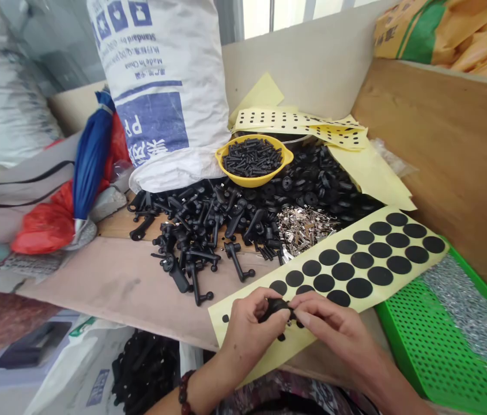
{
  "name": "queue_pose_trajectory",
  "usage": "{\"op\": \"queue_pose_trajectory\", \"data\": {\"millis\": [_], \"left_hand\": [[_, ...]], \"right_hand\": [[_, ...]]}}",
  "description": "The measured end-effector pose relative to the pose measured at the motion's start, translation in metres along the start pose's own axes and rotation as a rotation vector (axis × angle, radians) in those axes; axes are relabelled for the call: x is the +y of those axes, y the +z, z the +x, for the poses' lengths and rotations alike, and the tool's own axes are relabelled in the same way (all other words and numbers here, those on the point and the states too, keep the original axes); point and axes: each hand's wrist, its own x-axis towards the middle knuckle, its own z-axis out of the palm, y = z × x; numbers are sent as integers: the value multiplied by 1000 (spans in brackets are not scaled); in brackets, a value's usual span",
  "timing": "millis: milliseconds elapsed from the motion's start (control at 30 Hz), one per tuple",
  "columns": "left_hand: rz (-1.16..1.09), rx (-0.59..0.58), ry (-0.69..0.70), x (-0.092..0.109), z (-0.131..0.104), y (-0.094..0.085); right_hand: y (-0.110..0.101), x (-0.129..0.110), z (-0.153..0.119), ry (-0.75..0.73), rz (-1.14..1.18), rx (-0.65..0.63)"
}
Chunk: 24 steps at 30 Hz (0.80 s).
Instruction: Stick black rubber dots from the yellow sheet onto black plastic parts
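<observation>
My left hand [249, 334] is closed round a small black plastic part [276, 306], its thumb and fingers wrapped about it. The fingertips of my right hand [336, 328] pinch together at the near right edge of the same part; a small shiny bit shows between the hands. Much of the part is hidden by my fingers, so its exact shape cannot be told. Both hands are over a pale yellow backing sheet [264, 364] with rows of black round pads [359, 287]. Beyond it lie loose black plastic arms with ball ends [238, 262] and a heap of small metal clips [306, 227].
A yellow basket [255, 181] holds black screws, with black round parts [325, 178] heaped behind. On the right stands a green perforated tray [446, 340] of small metal pieces. A white sack [195, 75], a folded blue umbrella [90, 155] and a red bag [48, 222] line the left.
</observation>
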Motion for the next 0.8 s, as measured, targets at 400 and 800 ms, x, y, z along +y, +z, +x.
{"op": "queue_pose_trajectory", "data": {"millis": [400, 800], "left_hand": [[-230, 70, -100, 11, -12, 1], [-684, 82, -190, 22, -30, 8]], "right_hand": [[-2, 5, -14, 150, 313, -78], [18, 20, -25, 78, 299, -142]]}}
